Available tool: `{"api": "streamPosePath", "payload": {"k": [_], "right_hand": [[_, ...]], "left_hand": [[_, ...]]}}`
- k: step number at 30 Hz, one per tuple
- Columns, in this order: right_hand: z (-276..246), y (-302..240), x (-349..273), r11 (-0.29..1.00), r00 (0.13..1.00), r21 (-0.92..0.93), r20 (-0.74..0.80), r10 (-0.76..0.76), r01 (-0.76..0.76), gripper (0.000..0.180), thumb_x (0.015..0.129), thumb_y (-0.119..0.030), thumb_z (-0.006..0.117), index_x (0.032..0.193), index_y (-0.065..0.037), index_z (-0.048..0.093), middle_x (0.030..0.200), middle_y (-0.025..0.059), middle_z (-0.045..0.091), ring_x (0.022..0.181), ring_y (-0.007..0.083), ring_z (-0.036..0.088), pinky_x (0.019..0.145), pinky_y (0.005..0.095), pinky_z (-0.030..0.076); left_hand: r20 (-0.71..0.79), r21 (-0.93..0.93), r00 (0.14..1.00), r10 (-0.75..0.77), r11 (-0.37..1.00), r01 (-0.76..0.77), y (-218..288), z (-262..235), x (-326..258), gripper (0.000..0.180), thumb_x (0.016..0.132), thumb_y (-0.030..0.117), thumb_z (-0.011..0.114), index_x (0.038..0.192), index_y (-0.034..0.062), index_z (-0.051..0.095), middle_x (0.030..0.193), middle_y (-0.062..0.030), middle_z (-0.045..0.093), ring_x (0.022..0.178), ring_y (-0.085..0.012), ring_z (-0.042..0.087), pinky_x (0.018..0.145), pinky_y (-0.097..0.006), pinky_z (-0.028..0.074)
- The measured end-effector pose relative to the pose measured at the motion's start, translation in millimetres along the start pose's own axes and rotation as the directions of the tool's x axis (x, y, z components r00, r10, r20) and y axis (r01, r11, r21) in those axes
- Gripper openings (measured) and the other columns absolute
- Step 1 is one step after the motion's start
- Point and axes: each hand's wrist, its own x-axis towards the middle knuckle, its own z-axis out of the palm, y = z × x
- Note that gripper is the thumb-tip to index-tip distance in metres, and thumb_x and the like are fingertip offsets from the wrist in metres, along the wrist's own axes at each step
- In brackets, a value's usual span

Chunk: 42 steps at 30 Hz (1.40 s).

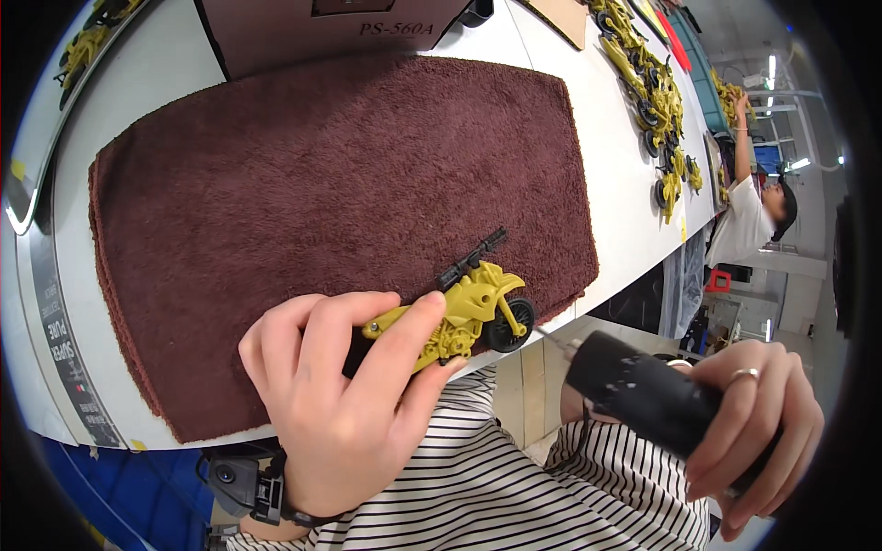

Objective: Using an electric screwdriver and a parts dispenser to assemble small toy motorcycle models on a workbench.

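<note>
A yellow toy motorcycle (459, 317) is gripped in the left hand (344, 395) just below the frame's centre, fingers wrapped over its rear half, its front wheel pointing right. It is held over the near edge of a maroon towel (340, 184) spread on the white bench (616, 156). At the lower right, a black electric screwdriver (643, 390) is clasped in the right hand (753, 422), its bit tip just beside the front wheel.

I saw my left hand (344, 395) gripping a yellow toy motorcycle (464, 312) at the brown towel's (322, 184) five o'clock edge, my right hand (749, 427) at four o'clock clasping a black electric screwdriver (643, 390), its tip just beside the front wheel (510, 323)
</note>
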Motion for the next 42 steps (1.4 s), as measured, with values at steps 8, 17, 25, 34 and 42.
{"api": "streamPosePath", "payload": {"k": [8, 17, 25, 34, 42], "right_hand": [[-5.6, -35.4, -13.5, 0.969, 0.979, -0.229, -0.160, -0.129, 0.090, 0.029, 0.055, 0.001, 0.082, 0.064, -0.005, 0.055, 0.063, 0.0038, 0.060, 0.045, 0.0147, 0.060, 0.045, 0.0230, 0.054], [-9.5, -21.0, -13.1, 0.984, 0.972, -0.152, -0.204, -0.120, 0.090, 0.030, 0.058, -0.001, 0.079, 0.071, -0.005, 0.053, 0.065, 0.0041, 0.059, 0.045, 0.0133, 0.059, 0.044, 0.0225, 0.054], [-13.5, -18.1, -14.4, 0.987, 0.945, -0.090, -0.288, -0.155, 0.134, 0.031, 0.057, -0.003, 0.078, 0.071, -0.007, 0.051, 0.064, 0.0033, 0.057, 0.044, 0.0125, 0.058, 0.043, 0.0206, 0.052], [-19.4, -21.9, -18.8, 0.982, 0.935, -0.143, -0.313, -0.166, 0.126, 0.032, 0.056, -0.006, 0.078, 0.075, -0.007, 0.052, 0.064, 0.0030, 0.056, 0.044, 0.0126, 0.058, 0.046, 0.0204, 0.052], [-19.3, -23.8, -22.8, 0.972, 0.872, -0.191, -0.443, -0.207, 0.133, 0.029, 0.060, -0.004, 0.075, 0.076, -0.007, 0.052, 0.067, 0.0029, 0.055, 0.045, 0.0125, 0.059, 0.047, 0.0199, 0.052]], "left_hand": [[-0.003, -0.010, 1.000, -0.003, 1.000, 0.003, 0.2, 1.6, 0.0, 0.043, 0.055, 0.022, 0.081, 0.096, 0.0126, 0.070, 0.093, -0.0019, 0.056, 0.092, -0.0223, 0.047, 0.082, -0.038, 0.034], [-0.009, 0.011, 1.000, 0.016, 1.000, -0.015, -0.2, 1.8, 1.3, 0.044, 0.054, 0.023, 0.081, 0.096, 0.0131, 0.070, 0.092, -0.0016, 0.056, 0.091, -0.0220, 0.048, 0.082, -0.037, 0.035], [0.015, 0.008, 1.000, 0.007, 1.000, -0.007, 0.0, -0.3, 1.7, 0.044, 0.054, 0.023, 0.082, 0.095, 0.0129, 0.070, 0.093, -0.0017, 0.056, 0.091, -0.0221, 0.047, 0.082, -0.037, 0.035], [0.037, 0.025, 0.999, 0.000, 1.000, -0.001, 1.6, -1.4, 2.3, 0.043, 0.054, 0.023, 0.082, 0.094, 0.0111, 0.070, 0.093, -0.0026, 0.056, 0.092, -0.0223, 0.047, 0.082, -0.038, 0.035], [0.055, 0.036, 0.998, 0.004, 0.999, -0.006, 5.5, -1.9, 5.0, 0.044, 0.053, 0.023, 0.082, 0.093, 0.0098, 0.069, 0.091, -0.0030, 0.055, 0.092, -0.0221, 0.047, 0.082, -0.037, 0.036]]}}
